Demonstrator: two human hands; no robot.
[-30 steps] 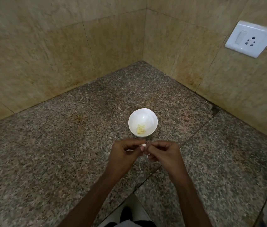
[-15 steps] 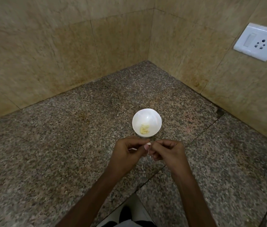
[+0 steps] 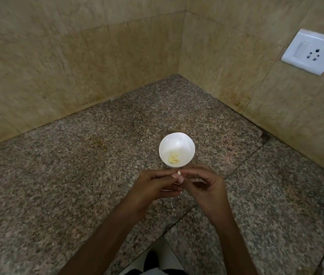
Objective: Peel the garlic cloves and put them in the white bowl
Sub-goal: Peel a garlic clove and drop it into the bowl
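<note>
**Mia:** What is this place?

**Sam:** It's a speckled stone counter [image 3: 77, 175] tucked into a corner. There are tan tile walls [image 3: 57, 66] on two sides. A white plug socket [image 3: 312, 54] is on the right wall.

**Mia:** Where is the white bowl [image 3: 177, 142]?

**Sam:** It sits out on the counter, between the back corner and the front edge. Some yellow peeled cloves [image 3: 173, 158] lie at the bottom.

**Mia:** What are the hands doing?

**Sam:** They meet just in front of the bowl, on the side of the front edge. The left hand [image 3: 153, 187] and the right hand [image 3: 206, 185] both have curled fingers. Their tips pinch one small garlic clove [image 3: 179, 172] between them.

**Mia:** Why two hands for such a tiny thing?

**Sam:** I think one keeps it from slipping and the other picks at the skin. The clove looks pale and bare on top. I can't tell if any skin is left underneath.

**Mia:** Why so near the bowl?

**Sam:** Then it's only a short drop once the clove is clean. I think it goes in next.

**Mia:** Could it go wrong?

**Sam:** It's small and slippery, so it might pop out onto the counter.
</note>
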